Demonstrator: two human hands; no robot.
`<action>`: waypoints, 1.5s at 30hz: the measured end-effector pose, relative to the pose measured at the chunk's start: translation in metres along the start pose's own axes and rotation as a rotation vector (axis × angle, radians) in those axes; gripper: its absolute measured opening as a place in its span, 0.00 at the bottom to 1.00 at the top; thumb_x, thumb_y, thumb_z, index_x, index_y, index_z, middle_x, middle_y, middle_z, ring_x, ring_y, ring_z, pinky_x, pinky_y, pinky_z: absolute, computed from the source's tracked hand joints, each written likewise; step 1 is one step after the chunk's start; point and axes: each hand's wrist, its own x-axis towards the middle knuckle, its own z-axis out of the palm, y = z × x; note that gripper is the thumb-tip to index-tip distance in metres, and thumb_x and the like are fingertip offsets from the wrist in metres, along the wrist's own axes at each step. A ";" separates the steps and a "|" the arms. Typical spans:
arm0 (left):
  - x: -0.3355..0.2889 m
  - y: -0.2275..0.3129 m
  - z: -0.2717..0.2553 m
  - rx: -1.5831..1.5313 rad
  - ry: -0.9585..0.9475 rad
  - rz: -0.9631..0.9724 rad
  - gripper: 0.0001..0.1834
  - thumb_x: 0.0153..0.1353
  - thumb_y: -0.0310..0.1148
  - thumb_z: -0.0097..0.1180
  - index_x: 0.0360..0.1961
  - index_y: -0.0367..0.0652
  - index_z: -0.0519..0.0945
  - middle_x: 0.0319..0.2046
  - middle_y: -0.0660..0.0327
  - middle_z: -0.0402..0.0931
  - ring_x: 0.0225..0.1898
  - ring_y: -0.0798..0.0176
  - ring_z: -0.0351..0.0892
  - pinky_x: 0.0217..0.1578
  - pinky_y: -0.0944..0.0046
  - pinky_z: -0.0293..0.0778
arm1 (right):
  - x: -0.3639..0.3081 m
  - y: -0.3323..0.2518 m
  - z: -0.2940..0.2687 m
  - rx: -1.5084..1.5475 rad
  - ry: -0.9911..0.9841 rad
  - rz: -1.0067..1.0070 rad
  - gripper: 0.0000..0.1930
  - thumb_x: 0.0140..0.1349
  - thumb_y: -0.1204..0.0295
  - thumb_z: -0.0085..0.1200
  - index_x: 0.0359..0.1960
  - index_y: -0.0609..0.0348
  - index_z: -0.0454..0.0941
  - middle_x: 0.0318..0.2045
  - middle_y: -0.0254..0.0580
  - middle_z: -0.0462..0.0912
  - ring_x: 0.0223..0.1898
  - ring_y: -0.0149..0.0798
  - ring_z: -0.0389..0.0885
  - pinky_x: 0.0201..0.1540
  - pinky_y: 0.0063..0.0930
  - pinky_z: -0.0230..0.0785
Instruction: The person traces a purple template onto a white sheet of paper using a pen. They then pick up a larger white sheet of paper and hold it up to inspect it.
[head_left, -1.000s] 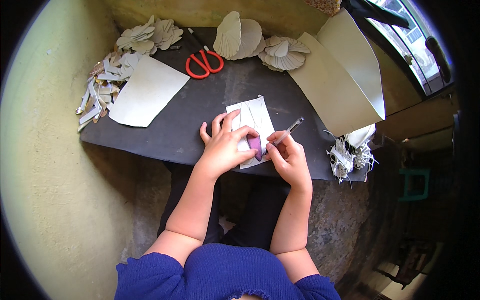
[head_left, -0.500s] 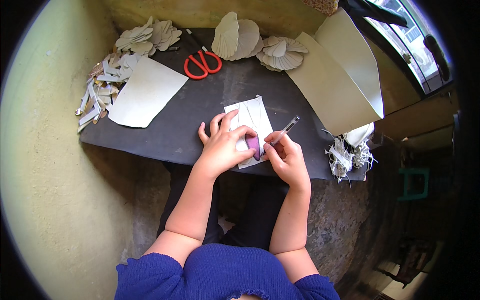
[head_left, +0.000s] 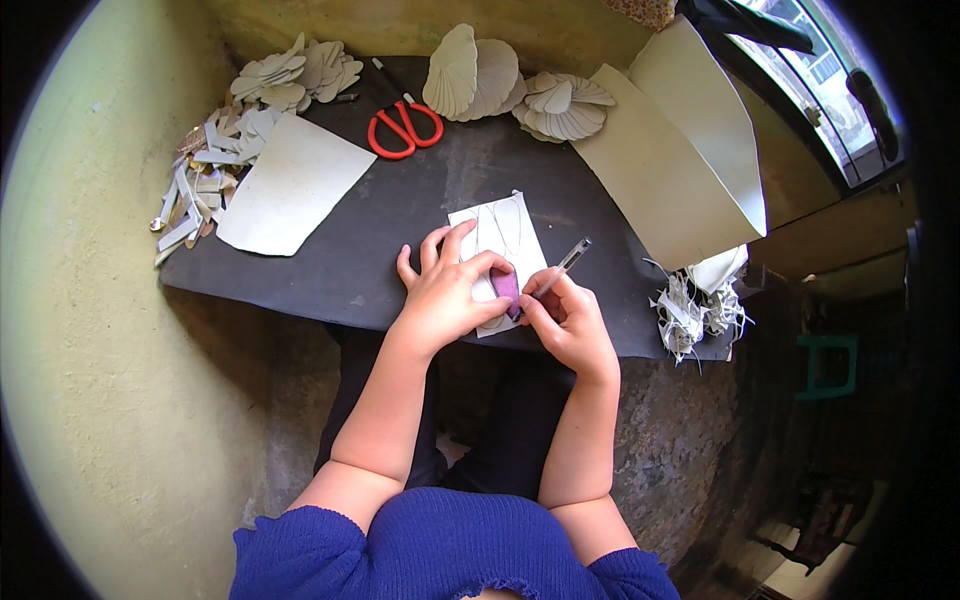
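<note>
A small white sheet point(head_left: 527, 237) with curved outlines drawn on it lies near the front edge of the black table. On its lower part rests a purple, petal-shaped template point(head_left: 505, 286). My left hand point(head_left: 447, 292) pins the template between thumb and index finger, the other fingers spread over the sheet's left side. A clear pen point(head_left: 563, 266) with a dark cap end is pinched in my right hand point(head_left: 577, 328), its tip down by the template's lower right edge. The tip itself is mostly hidden by my fingers.
Red-handled scissors point(head_left: 405, 132) lie behind, near a larger white piece point(head_left: 292, 190) on the left. Pale strip offcuts point(head_left: 190, 200) and stacked cut petals point(head_left: 568, 105) line the back. A big folded sheet point(head_left: 665, 165) stands right, above shredded scraps point(head_left: 690, 315).
My right hand has shifted the pen slightly left and down, round toward the template's lower tip. My left hand and the sheet stay put.
</note>
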 end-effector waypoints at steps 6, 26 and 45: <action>0.000 0.001 -0.001 -0.007 -0.002 -0.001 0.21 0.44 0.49 0.70 0.43 0.64 0.84 0.70 0.55 0.56 0.73 0.46 0.44 0.66 0.30 0.32 | 0.001 0.000 -0.001 -0.059 -0.003 -0.012 0.05 0.60 0.81 0.57 0.36 0.64 0.73 0.22 0.34 0.77 0.23 0.22 0.74 0.27 0.18 0.67; -0.001 0.000 0.000 0.000 0.011 0.005 0.21 0.43 0.46 0.70 0.43 0.64 0.83 0.70 0.55 0.56 0.73 0.47 0.44 0.66 0.27 0.31 | 0.000 -0.002 -0.004 -0.100 0.001 0.004 0.05 0.60 0.81 0.56 0.36 0.64 0.74 0.22 0.34 0.76 0.24 0.23 0.74 0.29 0.19 0.68; 0.000 0.000 -0.002 -0.021 -0.011 -0.003 0.22 0.43 0.47 0.70 0.43 0.64 0.83 0.70 0.54 0.55 0.73 0.45 0.44 0.66 0.30 0.31 | 0.002 -0.004 -0.001 -0.033 0.104 -0.008 0.04 0.62 0.80 0.57 0.37 0.66 0.77 0.26 0.38 0.80 0.27 0.27 0.78 0.31 0.22 0.71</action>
